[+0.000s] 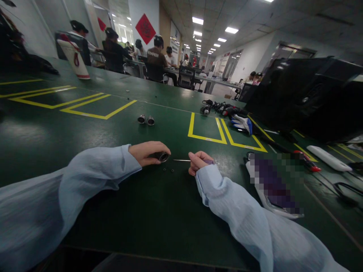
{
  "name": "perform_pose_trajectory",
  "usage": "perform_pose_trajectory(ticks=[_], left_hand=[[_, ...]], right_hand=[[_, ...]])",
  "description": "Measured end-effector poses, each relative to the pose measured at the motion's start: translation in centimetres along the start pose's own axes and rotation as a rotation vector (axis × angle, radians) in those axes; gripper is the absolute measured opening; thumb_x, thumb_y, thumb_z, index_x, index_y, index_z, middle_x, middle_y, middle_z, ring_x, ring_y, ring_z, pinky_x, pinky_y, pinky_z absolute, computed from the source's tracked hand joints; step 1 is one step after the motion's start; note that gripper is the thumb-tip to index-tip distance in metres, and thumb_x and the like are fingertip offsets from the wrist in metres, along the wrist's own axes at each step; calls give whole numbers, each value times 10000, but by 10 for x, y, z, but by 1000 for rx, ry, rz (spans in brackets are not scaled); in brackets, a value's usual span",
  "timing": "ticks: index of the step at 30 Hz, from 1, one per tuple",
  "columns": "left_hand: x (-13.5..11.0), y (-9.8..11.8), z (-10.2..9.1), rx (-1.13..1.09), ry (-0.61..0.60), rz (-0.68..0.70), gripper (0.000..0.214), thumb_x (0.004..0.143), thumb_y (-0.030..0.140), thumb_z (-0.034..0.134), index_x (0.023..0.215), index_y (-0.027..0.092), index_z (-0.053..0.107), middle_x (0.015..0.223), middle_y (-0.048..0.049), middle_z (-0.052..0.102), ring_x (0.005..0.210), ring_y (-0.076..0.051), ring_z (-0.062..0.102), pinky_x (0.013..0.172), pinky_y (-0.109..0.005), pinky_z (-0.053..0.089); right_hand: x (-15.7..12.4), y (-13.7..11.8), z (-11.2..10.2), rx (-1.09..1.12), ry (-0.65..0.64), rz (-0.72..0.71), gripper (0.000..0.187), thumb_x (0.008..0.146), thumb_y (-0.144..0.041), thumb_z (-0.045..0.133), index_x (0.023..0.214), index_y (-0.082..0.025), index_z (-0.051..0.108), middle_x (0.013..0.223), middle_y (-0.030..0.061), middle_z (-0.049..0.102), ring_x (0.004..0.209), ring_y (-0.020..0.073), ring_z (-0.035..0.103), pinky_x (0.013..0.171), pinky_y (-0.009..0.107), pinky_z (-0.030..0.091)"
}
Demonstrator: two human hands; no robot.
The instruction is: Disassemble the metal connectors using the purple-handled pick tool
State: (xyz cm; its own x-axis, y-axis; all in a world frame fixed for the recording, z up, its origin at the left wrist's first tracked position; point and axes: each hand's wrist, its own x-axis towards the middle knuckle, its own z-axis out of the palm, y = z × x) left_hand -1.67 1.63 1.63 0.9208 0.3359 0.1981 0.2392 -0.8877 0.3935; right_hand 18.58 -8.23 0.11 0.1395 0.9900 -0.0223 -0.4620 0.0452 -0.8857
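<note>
My left hand (149, 152) is closed around a round metal fitting (163, 156), its ringed opening turned toward the right. My right hand (200, 161) grips a screwdriver (181, 160) by its purplish handle, and the thin shaft points left at the fitting. A small gap separates the tip from the fitting. Below them on the green table lie two tiny dark parts (168, 170), too small to name. Two more metal fittings (146, 120) sit side by side beyond my left hand.
A phone (272, 185) lies right of my right forearm. Farther right are a white bar-shaped device (329, 158), cables and a blue-white glove (242, 124). A dark monitor (303, 94) stands at the back right, a paper cup (75, 58) at the back left. Several people sit beyond.
</note>
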Motion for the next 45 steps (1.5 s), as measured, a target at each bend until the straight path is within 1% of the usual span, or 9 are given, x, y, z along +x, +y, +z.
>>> perform_pose_trajectory(ticks=[9,13,23,27,30,34,38,40,45], left_hand=[[4,28,4,373,-60,-22,380,696,9,481,1021,182,573,1104,-102,538,1010,-213,503,857,-347,432],[4,38,3,519,-61,66,391,683,-17,471,1013,160,586,1118,-123,538,1056,-229,478,875,-352,430],[0,37,18,556,73,155,313,800,28,397,953,181,623,1155,-96,565,1129,-192,461,958,-342,382],[0,27,17,423,83,162,355,778,12,363,986,168,606,1159,-104,551,1140,-197,443,953,-341,382],[1,16,16,287,174,103,341,760,42,394,1005,165,596,1134,-116,548,1080,-208,482,935,-369,393],[2,8,20,-24,335,-78,294,744,152,502,1025,172,584,1135,-115,542,1053,-225,509,882,-390,437],[5,7,22,-424,503,-302,367,679,229,596,1039,164,570,1118,-96,558,1028,-222,542,847,-378,478],[7,6,19,-507,565,-386,401,631,246,643,1014,149,579,1064,-86,590,982,-222,567,859,-394,473],[8,10,14,-706,661,-524,473,598,234,675,1045,157,539,1017,-74,604,808,-188,619,721,-370,534]], right_hand=[[0,0,-5,-35,-36,-3,386,651,-445,659,457,-163,479,302,-78,378,271,37,309,272,173,262],[1,1,-7,-36,-50,-4,369,656,-422,657,459,-164,480,297,-82,367,269,35,301,273,170,243],[-2,-2,-6,-85,-59,4,354,661,-385,646,438,-167,478,281,-88,347,243,35,274,243,171,218],[-3,-1,-6,-104,-55,1,360,660,-404,640,442,-169,476,275,-90,345,232,34,276,244,172,199],[-3,1,-5,-135,-47,-4,368,646,-422,638,437,-172,467,270,-92,345,227,32,270,252,177,190],[-2,-3,-3,-236,-23,-2,377,658,-443,600,431,-178,456,262,-95,325,231,31,252,275,184,191],[-1,-13,-1,-530,0,-89,387,671,-407,574,386,-175,453,263,-81,326,254,36,278,309,192,186],[-3,-15,0,-649,0,-141,389,678,-396,568,378,-178,450,274,-76,334,262,41,292,315,198,183],[-8,-2,-1,-536,-52,-194,410,721,-459,542,435,-179,454,310,-73,362,285,50,320,327,197,228]])
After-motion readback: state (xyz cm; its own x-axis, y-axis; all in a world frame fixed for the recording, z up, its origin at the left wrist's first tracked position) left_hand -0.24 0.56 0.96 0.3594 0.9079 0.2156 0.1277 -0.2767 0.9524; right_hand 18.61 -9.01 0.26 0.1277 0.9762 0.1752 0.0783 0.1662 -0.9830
